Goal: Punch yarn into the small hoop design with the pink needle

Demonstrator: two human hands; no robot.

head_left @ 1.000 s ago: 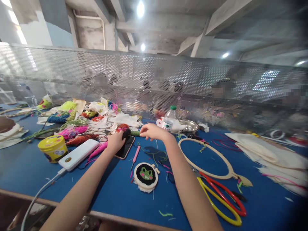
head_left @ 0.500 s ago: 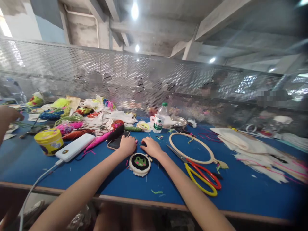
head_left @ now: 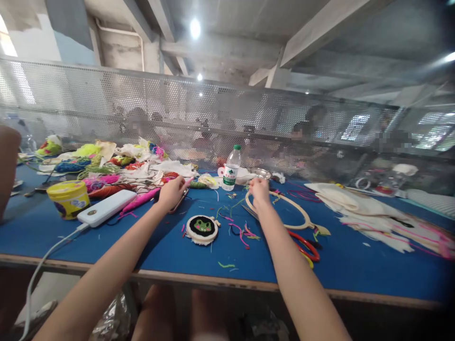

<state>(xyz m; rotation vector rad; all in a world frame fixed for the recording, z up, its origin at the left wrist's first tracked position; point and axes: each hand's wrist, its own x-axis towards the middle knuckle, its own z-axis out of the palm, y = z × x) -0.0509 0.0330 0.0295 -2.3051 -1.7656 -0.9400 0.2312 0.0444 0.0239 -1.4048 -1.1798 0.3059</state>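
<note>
My left hand [head_left: 172, 192] is closed over the phone [head_left: 178, 201], and a slim pink thing [head_left: 188, 182] sticks out from its fingertips; its kind is unclear. My right hand [head_left: 260, 190] pinches over the left rim of a large wooden embroidery hoop [head_left: 296, 208]. Green thread [head_left: 236, 209] trails leftward over the table from those fingers. Between my arms lies a small round hoop [head_left: 202, 230] with a green frog on black cloth. Loose pink thread [head_left: 241, 233] is scattered to its right. Scissors [head_left: 306, 246] with red and yellow handles lie partly behind my right forearm.
A water bottle [head_left: 232, 168] stands behind my hands, with a metal bowl [head_left: 261, 173] beside it. At left are a yellow tub [head_left: 68, 200], a white power bank [head_left: 106, 208] with a cable, and heaped yarn [head_left: 103, 182]. White cloth [head_left: 359, 208] lies right. A perforated screen [head_left: 213, 113] rises behind.
My hands have moved apart: the left to the left and up, the right to the right toward the large hoop. Green and pink threads now show where my right arm was.
</note>
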